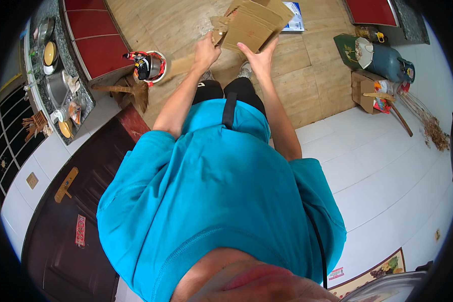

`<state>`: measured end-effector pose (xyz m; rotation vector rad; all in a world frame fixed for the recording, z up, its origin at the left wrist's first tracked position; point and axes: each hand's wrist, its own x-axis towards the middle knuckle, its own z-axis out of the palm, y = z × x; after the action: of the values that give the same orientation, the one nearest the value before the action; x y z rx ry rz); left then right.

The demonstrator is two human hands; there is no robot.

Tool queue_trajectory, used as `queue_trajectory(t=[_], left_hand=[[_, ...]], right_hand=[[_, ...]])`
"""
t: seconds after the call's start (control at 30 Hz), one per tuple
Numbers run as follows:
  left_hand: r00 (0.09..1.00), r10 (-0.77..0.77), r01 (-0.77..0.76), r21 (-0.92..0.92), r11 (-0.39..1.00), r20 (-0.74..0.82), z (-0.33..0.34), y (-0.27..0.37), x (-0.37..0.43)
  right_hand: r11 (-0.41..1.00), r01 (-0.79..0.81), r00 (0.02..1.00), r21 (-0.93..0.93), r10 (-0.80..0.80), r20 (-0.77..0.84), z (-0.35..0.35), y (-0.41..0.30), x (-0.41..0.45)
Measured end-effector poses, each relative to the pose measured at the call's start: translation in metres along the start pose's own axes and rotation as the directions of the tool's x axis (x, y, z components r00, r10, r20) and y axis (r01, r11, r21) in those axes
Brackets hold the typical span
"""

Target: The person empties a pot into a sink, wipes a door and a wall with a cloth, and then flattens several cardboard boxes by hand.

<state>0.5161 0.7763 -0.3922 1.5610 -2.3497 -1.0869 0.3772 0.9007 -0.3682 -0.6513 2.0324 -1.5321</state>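
A brown cardboard box [251, 32] is held up in front of me at the top of the view, above the wood-look floor. My left hand [207, 52] grips its left side, by a torn or folded piece of cardboard [219, 28]. On the other side, my right hand [259, 56] clasps the lower right edge, its thumb lying against the near face. The box's far end runs up to the picture's rim. Partly behind it, a blue and white packet [295, 18] bearing writing lies on the floor.
To the left stand a lined bin [162, 71], a straw broom [139, 92] and a stone counter [83, 109] with dishes. On the right are a gas cylinder [387, 62], a green carton [341, 49], an oil bottle [366, 33] and an open cardboard box [360, 90]. A dark door [75, 234] is lower left.
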Motion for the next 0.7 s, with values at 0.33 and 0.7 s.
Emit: queue_trajectory(t=[0.33,0.7], left_hand=[[0.999,0.006,-0.006,0.000,1.000,-0.037,0.006,-0.002,-0.015],[0.994,-0.091,0.091,-0.004,0.996,-0.059,0.004,0.021,-0.019]], right_hand=[[0.925,0.038,0.946,-0.377,-0.155,-0.285,-0.028,0.009,0.012],[0.920,-0.062,0.992,0.387,0.014,0.126,0.050,0.013,-0.056]])
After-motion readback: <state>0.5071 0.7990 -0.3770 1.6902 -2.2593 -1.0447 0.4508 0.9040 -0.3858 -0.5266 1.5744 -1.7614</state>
